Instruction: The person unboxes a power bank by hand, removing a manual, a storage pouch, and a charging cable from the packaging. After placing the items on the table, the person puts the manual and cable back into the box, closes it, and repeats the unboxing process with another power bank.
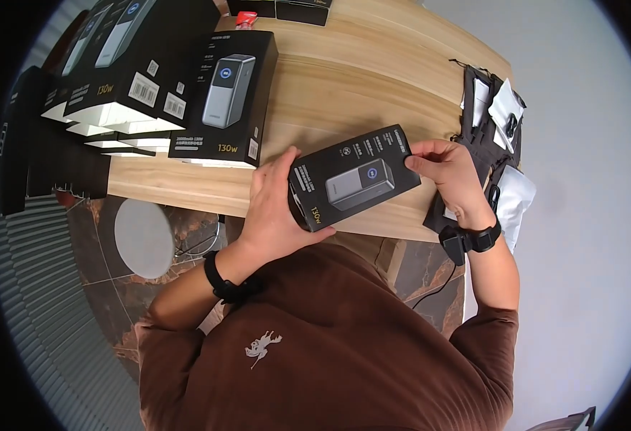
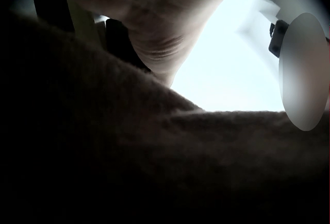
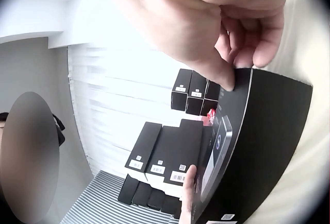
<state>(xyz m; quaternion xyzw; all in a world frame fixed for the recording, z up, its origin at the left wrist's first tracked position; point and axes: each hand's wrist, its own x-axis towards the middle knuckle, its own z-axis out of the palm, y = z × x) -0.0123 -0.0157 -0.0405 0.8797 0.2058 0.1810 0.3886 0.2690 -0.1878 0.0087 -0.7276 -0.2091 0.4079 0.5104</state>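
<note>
One black rectangular cardboard power-bank box (image 1: 355,177), printed with a grey power bank and "130w", is held just above the near edge of the light wooden tabletop (image 1: 373,72), at the middle of the head view. The left hand (image 1: 276,208) wraps its curled fingers round the box's end at eight o'clock; the right hand (image 1: 448,176) pinches the opposite end at two o'clock with thumb and curled fingertips, which the right wrist view (image 3: 227,44) shows pressing on the top edge. The box looks shut, with no flap lifted, so whatever is inside cannot be seen; opening or placing it appears not yet begun.

At ten o'clock from it lies a matching black box (image 1: 226,97) flat on the table, and beyond that, at the far left, a row of more black boxes (image 1: 114,68) overlapping one another, all closed. At three o'clock a dark fabric pouch (image 1: 484,133) hangs over the table's edge, holding white packets (image 1: 506,108). The left wrist view shows only brown sleeve (image 2: 154,172).
</note>
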